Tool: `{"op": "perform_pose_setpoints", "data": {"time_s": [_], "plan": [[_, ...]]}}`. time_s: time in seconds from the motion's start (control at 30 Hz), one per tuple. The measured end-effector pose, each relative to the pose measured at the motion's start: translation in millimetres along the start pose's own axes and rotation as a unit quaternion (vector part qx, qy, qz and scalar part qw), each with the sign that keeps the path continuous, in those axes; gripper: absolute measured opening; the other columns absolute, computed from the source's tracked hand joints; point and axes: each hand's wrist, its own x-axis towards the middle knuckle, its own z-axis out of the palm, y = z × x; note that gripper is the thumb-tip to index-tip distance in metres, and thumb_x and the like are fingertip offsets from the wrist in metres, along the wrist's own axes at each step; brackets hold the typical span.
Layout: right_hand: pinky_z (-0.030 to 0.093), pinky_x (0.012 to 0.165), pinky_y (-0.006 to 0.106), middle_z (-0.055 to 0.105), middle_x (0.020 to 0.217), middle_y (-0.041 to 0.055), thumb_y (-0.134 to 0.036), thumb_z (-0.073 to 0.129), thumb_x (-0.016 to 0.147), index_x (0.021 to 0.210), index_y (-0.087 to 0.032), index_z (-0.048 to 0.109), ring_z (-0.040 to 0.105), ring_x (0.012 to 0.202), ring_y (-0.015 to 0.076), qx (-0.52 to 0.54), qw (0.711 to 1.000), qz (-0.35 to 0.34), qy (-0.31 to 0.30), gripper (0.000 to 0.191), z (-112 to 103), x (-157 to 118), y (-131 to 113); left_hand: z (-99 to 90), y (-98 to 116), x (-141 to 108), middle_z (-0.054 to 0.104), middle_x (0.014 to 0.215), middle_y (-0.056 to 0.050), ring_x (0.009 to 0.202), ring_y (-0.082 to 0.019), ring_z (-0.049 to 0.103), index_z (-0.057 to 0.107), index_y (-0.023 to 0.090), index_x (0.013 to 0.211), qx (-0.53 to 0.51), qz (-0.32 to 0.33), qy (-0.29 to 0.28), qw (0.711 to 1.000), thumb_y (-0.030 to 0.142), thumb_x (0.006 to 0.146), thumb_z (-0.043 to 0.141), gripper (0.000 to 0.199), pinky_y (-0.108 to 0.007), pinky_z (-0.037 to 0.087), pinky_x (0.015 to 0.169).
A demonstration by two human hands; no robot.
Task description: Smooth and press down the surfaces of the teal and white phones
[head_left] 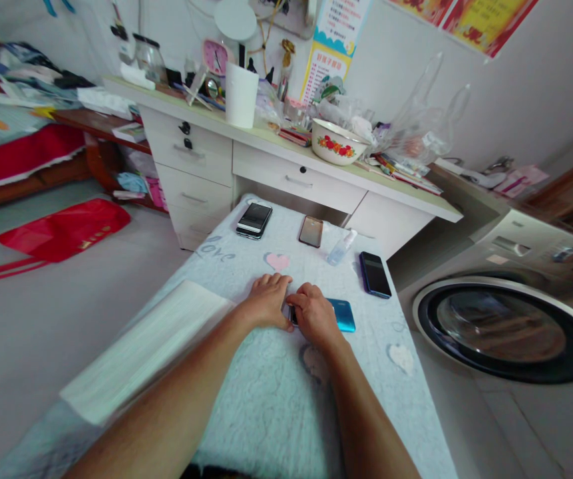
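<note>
Pale patterned cloth (271, 406) covers the counter (400, 412), and near its middle, between and under the hands, lies a shiny blue device (345, 315), probably a phone. Its long axis seems to run crosswise, blue end toward the right; a dark portion (294, 316) shows by the left hand (269, 299), though the cover of the right hand (317, 313) hides whether both belong to one piece. Which end is its top cannot be told.

The left grip is loosely spread, thumb and forefinger apart around the dark portion, with no clear hold. The right grip is bunched, fingertips drawn close at that same portion; whether they pinch it or only press, I cannot tell. Handling looks under way, but how much is done and how much remains cannot be judged.

Beyond the hands sit a brownish flat case (311, 231), a clear bottle (341, 247) and stacked phones (255, 220); a dark phone (375, 274) lies to the right, a folded white sheet (146, 352) to the left. Farther out stand white drawers (193, 159) and a washing machine (510, 246).
</note>
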Motion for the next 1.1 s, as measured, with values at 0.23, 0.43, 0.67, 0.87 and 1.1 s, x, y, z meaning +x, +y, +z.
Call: {"op": "perform_pose_setpoints", "data": {"time_s": [0.23,0.43,0.67,0.87,1.1], "plan": [[0.040,0.076,0.023,0.058,0.100,0.0037,-0.011,0.050,0.085,0.096,-0.026,0.072,0.051,0.095,0.0155,0.037,0.999,-0.030,-0.021,0.029,-3,-7,-1,-0.9,2,0,0.045,0.130,-0.008,0.118,-0.032,0.042,0.036,0.026,0.130,-0.011,-0.005,0.000,1.000,0.049,0.045,0.079,0.098,-0.043,0.035,0.099],[0.039,0.079,0.023,0.059,0.097,0.0025,-0.010,0.052,0.082,0.091,-0.025,0.072,0.051,0.093,0.0146,0.060,0.996,-0.069,-0.011,0.027,-1,-11,3,3.2,-1,1,0.046,0.128,-0.009,0.116,-0.031,0.043,0.036,0.024,0.130,-0.004,0.002,0.010,1.000,0.048,0.046,0.077,0.096,-0.042,0.036,0.098],[0.039,0.075,0.023,0.057,0.099,0.0039,-0.015,0.050,0.088,0.099,-0.028,0.072,0.049,0.095,0.0162,0.019,1.000,-0.024,-0.001,0.028,-1,-3,1,0.5,1,0,0.044,0.132,-0.008,0.121,-0.032,0.040,0.035,0.026,0.131,-0.006,-0.005,0.001,1.000,0.054,0.044,0.078,0.101,-0.043,0.033,0.101],[0.039,0.075,0.024,0.054,0.101,0.0049,-0.021,0.047,0.093,0.105,-0.031,0.070,0.047,0.097,0.0172,-0.022,0.999,0.019,0.017,0.027,3,5,-1,-2.4,3,-1,0.043,0.133,-0.008,0.121,-0.032,0.040,0.035,0.027,0.132,-0.003,-0.006,-0.004,1.000,0.051,0.046,0.079,0.099,-0.044,0.032,0.102],[0.039,0.076,0.025,0.055,0.100,0.0058,-0.021,0.044,0.094,0.108,-0.030,0.068,0.048,0.096,0.0179,-0.039,0.997,0.050,0.032,0.029,5,7,3,-0.1,2,0,0.044,0.132,-0.008,0.120,-0.032,0.040,0.035,0.027,0.131,0.000,-0.004,-0.002,1.000,0.052,0.045,0.079,0.099,-0.043,0.034,0.100]]}}
